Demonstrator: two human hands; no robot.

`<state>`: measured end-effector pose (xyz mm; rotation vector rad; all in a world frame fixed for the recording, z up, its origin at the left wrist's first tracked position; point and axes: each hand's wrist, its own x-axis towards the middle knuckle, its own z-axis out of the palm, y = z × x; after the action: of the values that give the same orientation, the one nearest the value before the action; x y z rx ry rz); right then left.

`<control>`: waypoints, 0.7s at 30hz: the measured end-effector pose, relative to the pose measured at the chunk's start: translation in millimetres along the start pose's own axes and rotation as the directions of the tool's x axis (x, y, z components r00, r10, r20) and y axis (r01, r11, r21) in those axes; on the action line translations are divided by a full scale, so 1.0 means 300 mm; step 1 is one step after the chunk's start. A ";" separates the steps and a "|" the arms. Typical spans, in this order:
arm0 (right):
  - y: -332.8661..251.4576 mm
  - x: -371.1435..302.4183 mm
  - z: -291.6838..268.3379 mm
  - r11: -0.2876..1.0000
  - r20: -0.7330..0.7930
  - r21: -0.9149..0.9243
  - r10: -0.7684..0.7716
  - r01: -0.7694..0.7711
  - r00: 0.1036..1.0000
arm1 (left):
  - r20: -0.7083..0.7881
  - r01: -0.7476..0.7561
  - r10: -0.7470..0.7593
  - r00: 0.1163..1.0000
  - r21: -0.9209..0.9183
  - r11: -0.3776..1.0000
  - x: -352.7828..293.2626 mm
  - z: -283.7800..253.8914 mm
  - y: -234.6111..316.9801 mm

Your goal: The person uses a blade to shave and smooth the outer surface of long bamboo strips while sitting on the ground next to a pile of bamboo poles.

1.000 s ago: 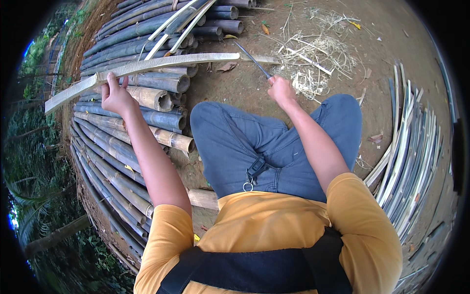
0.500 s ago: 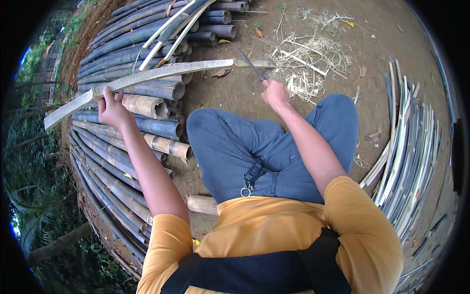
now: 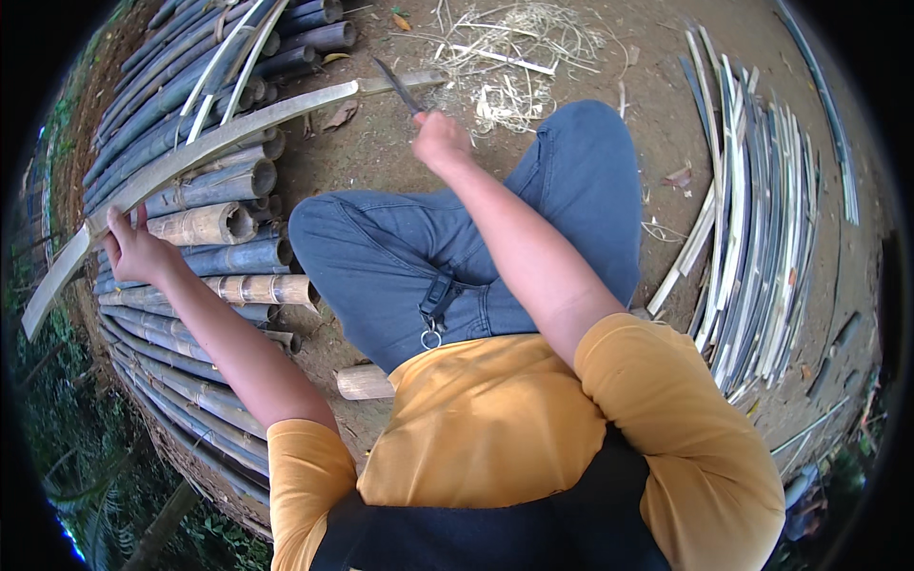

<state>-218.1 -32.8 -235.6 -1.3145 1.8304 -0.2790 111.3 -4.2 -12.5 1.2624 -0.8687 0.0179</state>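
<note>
Bamboo strip (image 3: 276, 113): probably light, springy; best held by the left node (image 3: 90, 229). Left fingers (image 3: 118, 230) pinch beside it; right fingers (image 3: 425, 143) clench knife (image 3: 396, 85).

Outdoor bamboo work yard: bare earth (image 3: 657, 119) before you, stacked poles (image 3: 211, 190) below your left hand (image 3: 143, 251), shavings (image 3: 514, 101) beyond your right hand (image 3: 442, 143), greenery (image 3: 62, 428) past the poles.

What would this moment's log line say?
Left hand: holding split bamboo strip | Right hand: gripping knife | Shavings: on dirt ground
</note>
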 end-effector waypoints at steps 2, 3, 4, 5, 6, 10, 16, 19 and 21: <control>-0.007 0.040 0.120 0.984 -0.065 0.174 0.055 -0.043 0.996 | 0.024 0.012 -0.010 1.000 -0.108 0.994 -0.003 0.083 0.032; -0.050 -0.020 0.116 0.986 -0.028 0.155 0.069 -0.064 0.997 | 0.013 0.008 -0.007 1.000 -0.071 0.997 -0.010 0.050 0.027; -0.067 -0.030 0.133 0.979 -0.052 0.190 0.082 -0.071 0.995 | 0.032 0.008 -0.006 0.999 -0.071 0.997 0.003 0.051 0.022; -0.078 -0.037 0.145 0.972 -0.074 0.223 0.093 -0.074 0.993 | 0.048 0.007 -0.004 0.999 -0.068 0.998 0.018 0.046 0.014; -0.066 -0.036 0.139 0.970 -0.068 0.225 0.105 -0.088 0.992 | 0.061 0.005 -0.001 0.998 -0.062 0.998 0.028 0.040 0.007; -0.003 -0.008 0.072 0.997 -0.031 0.073 0.041 -0.038 0.999 | 0.077 -0.021 0.024 0.997 -0.041 0.999 0.039 0.019 0.008; 0.072 0.056 -0.079 0.980 -0.020 -0.189 -0.069 0.064 0.997 | 0.033 -0.029 0.032 0.999 -0.090 0.996 0.000 0.054 0.024; 0.081 0.054 -0.092 0.972 -0.012 -0.204 -0.123 0.118 0.992 | 0.051 -0.046 0.055 0.997 -0.162 0.986 0.002 0.090 0.064; 0.041 0.033 -0.077 0.966 -0.040 -0.196 -0.178 0.167 0.983 | 0.077 -0.056 0.071 0.994 -0.183 0.981 0.007 0.106 0.077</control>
<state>-244.3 -42.6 -233.6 -1.6196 1.8294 -0.2390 84.4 -23.5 8.7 1.0710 -0.9610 -0.0622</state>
